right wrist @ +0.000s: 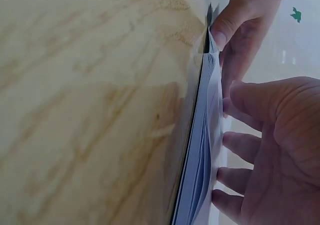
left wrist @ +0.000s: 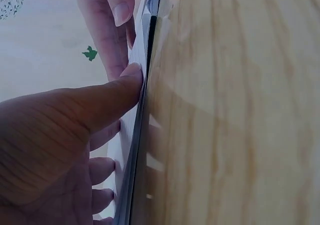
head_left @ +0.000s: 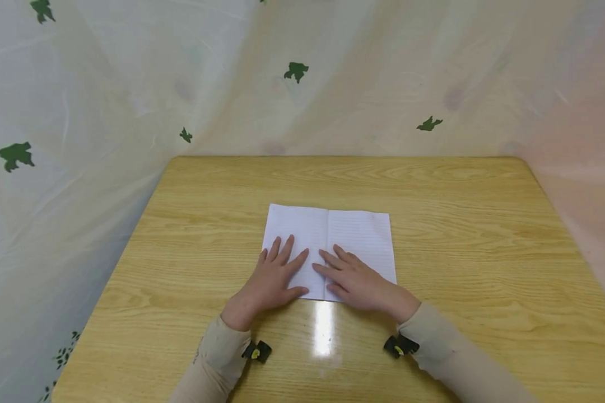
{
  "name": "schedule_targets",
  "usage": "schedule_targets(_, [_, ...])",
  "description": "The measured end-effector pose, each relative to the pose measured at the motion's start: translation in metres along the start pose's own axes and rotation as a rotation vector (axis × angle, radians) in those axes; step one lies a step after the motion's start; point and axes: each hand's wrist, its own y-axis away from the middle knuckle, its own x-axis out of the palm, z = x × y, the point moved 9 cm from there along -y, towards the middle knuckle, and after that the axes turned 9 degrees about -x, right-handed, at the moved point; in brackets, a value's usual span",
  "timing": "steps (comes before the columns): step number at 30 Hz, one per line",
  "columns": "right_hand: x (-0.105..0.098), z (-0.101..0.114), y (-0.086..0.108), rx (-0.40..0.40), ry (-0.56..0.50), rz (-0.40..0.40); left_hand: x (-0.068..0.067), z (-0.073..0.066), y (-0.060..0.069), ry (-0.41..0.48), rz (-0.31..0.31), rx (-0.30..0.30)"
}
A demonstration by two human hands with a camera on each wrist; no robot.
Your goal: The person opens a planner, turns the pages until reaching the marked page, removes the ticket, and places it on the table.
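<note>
An open notebook (head_left: pixel 363 229) with white ruled pages lies flat on the wooden table, its centre fold between the two hands. My left hand (head_left: pixel 272 277) rests on the left page with the fingers spread. On the right page, my right hand (head_left: pixel 358 281) touches the paper with extended fingers that point toward the fold. In the left wrist view, the left thumb (left wrist: pixel 117 92) lies at the notebook's near edge. The right wrist view shows the stacked page edges (right wrist: pixel 200 150) slightly parted beside the right fingers (right wrist: pixel 240 145).
The wooden table (head_left: pixel 206 196) extends around the notebook on all sides. Behind it hangs a pale curtain (head_left: pixel 358 73) with green bird shapes. Both sleeves carry a small black strap piece, one near the left wrist (head_left: pixel 257 351).
</note>
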Motion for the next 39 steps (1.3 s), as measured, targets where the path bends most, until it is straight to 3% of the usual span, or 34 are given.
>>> schedule_targets(5, [-0.002,-0.003,0.001,-0.005,-0.010,-0.023,0.007,0.004,0.000,0.001,0.059,-0.022])
schedule_targets(18, [-0.022,-0.022,0.005,0.083,-0.068,-0.163,0.007,0.005,0.002,0.027,0.058,-0.021])
schedule_targets(28, [-0.038,-0.052,0.010,0.158,-0.004,-0.235,0.008,0.006,0.002,0.034,0.065,-0.028])
schedule_targets(39, [-0.052,-0.098,0.017,0.313,0.081,-0.212,0.010,0.005,0.001,0.037,0.082,-0.029])
